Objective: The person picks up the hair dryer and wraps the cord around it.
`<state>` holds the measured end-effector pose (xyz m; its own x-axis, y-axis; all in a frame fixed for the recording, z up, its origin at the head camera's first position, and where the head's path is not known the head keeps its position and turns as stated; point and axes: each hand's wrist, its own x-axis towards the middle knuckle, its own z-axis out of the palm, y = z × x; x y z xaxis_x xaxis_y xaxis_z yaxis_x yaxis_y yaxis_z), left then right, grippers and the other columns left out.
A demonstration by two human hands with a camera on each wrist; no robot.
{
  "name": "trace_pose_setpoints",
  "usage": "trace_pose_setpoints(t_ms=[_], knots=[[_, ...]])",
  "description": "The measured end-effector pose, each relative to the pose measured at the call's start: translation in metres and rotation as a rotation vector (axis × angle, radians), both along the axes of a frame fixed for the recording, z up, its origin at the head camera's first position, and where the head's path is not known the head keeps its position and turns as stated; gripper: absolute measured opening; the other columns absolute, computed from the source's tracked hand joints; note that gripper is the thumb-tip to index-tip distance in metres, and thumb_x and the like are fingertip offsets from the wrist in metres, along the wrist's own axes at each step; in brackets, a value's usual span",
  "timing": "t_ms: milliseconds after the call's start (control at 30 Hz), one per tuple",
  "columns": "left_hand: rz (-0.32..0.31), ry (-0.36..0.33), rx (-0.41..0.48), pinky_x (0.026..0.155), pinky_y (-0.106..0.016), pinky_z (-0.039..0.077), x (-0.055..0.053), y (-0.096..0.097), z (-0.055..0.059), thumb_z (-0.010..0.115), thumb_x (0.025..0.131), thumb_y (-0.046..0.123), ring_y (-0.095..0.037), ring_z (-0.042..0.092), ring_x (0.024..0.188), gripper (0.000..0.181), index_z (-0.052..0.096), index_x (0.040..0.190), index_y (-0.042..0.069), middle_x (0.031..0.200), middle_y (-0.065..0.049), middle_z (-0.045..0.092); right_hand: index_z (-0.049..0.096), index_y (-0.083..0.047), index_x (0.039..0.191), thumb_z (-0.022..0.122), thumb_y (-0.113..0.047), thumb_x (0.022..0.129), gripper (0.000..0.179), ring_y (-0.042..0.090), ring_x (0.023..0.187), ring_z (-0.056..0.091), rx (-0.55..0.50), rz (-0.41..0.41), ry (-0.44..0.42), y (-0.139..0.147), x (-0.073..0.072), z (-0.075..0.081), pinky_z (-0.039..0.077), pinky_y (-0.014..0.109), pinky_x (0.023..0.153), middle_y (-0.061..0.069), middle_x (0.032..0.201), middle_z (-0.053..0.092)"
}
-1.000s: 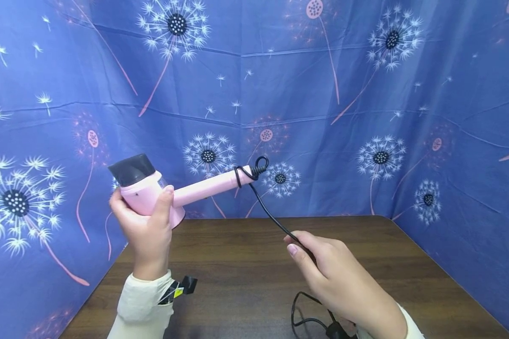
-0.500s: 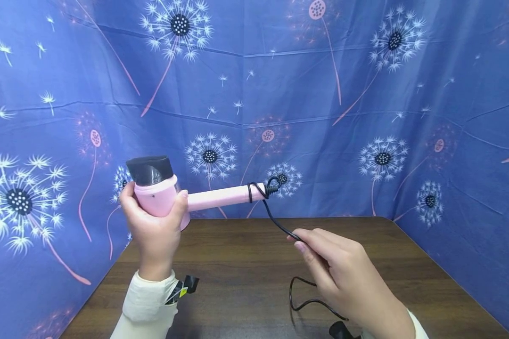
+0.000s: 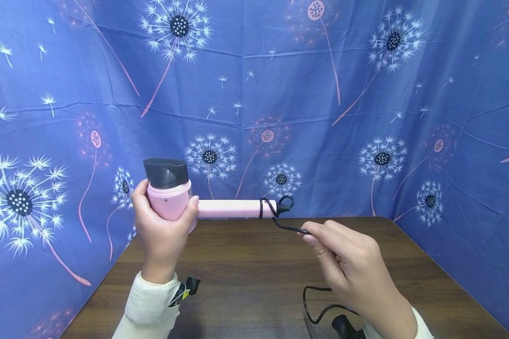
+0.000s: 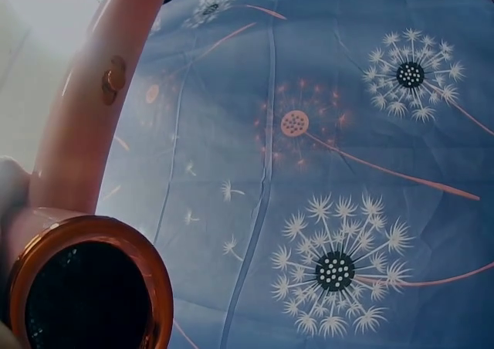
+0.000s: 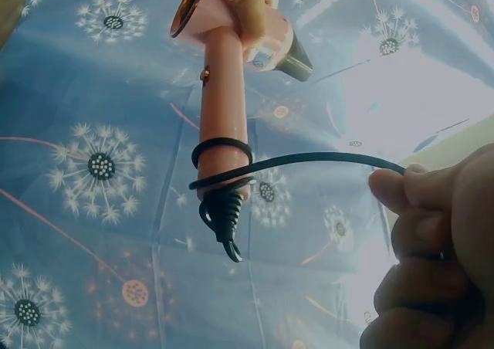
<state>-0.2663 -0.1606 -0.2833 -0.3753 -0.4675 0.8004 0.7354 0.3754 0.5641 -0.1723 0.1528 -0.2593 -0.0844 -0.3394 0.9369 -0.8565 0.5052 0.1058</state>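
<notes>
A pink hair dryer [image 3: 237, 209] with a black nozzle [image 3: 166, 173] is held up above the table, its handle pointing right and nearly level. My left hand [image 3: 163, 235] grips it round the body, thumb on the near side. The black cord [image 3: 286, 228] loops round the handle's end, beside the ribbed strain relief [image 5: 224, 214]. Between thumb and forefinger my right hand [image 3: 352, 263] pinches the cord a short way from the handle. In the left wrist view the dryer's round rear end [image 4: 89, 295], with its copper-coloured rim, faces the camera.
Below my right hand, more cord [image 3: 311, 315] hangs in a bend toward a black plug-like piece [image 3: 343, 325]. Under both hands lies a brown wooden table [image 3: 246, 273]. A blue dandelion-print cloth [image 3: 246, 94] hangs at the back and both sides.
The left hand has moved right, turning the hair dryer so its handle drops from slanting up to nearly level. The right hand has shifted slightly right, still pinching the cord.
</notes>
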Motion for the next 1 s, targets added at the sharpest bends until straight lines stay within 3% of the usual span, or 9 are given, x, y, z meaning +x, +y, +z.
trace_pose_setpoints(t_ms=[300,467,667,1000], knots=[[0.053,-0.018,-0.075,0.081,-0.025,0.049,0.0007,0.0009,-0.0015,0.095,0.067,0.017,-0.014,0.062,0.094,0.087,0.052,0.142,0.022,0.116,-0.003,0.068,0.076,-0.003,0.101,0.055,-0.024,0.108,0.030,-0.005,0.062,0.033,-0.009,-0.026,0.010,0.0018,-0.0022,0.0015,0.027,0.007,0.054,-0.011,0.070,0.049],[0.058,-0.062,-0.120,0.077,-0.024,0.050,0.0025,0.0008,-0.0021,0.096,0.067,0.021,-0.014,0.063,0.089,0.089,0.051,0.144,0.020,0.112,-0.002,0.069,0.076,-0.004,0.101,0.055,-0.026,0.108,0.031,-0.006,0.062,0.032,-0.012,-0.044,0.012,0.0041,-0.0032,0.0016,0.027,0.008,0.054,-0.011,0.070,0.049],[-0.011,-0.103,-0.185,0.075,-0.024,0.049,0.0030,-0.0001,-0.0025,0.096,0.068,0.020,-0.016,0.061,0.090,0.091,0.049,0.146,0.013,0.115,-0.006,0.068,0.077,-0.006,0.102,0.055,-0.028,0.108,0.032,-0.006,0.062,0.029,-0.009,-0.062,0.018,0.0060,-0.0045,0.0016,0.027,0.009,0.054,-0.012,0.069,0.046],[-0.052,-0.069,-0.276,0.077,-0.025,0.051,0.0000,-0.0018,-0.0034,0.096,0.067,0.019,-0.017,0.063,0.091,0.091,0.049,0.145,0.012,0.115,-0.006,0.068,0.078,-0.007,0.102,0.056,-0.032,0.107,0.033,-0.006,0.062,0.030,-0.015,-0.068,0.011,0.0082,-0.0088,-0.0007,0.027,0.009,0.054,-0.012,0.069,0.047]])
